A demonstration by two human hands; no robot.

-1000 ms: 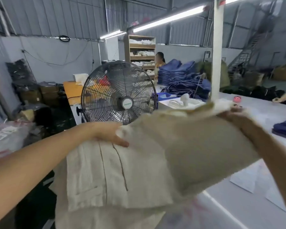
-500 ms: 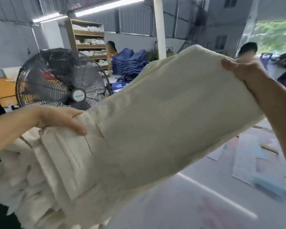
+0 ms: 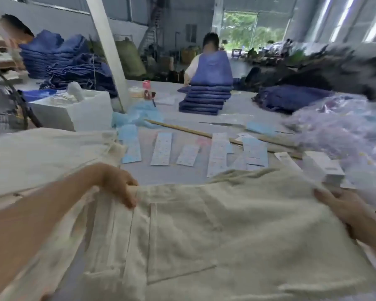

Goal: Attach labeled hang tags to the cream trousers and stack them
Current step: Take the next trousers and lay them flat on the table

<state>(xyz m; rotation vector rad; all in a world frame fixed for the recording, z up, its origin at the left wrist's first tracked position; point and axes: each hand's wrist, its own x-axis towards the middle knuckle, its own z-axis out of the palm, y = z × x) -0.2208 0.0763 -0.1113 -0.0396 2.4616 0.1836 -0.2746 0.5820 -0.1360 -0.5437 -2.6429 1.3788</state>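
Table (image 3: 174, 177), cream trousers (image 3: 215, 235) gripped both ends

The cream trousers (image 3: 204, 235), held up in the air before, now lie lowered onto the table (image 3: 172, 177).

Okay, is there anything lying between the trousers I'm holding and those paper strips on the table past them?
Nothing visible does. Both hands, left hand and right hand, grip the cream trousers; bare table separates them from the label strips.
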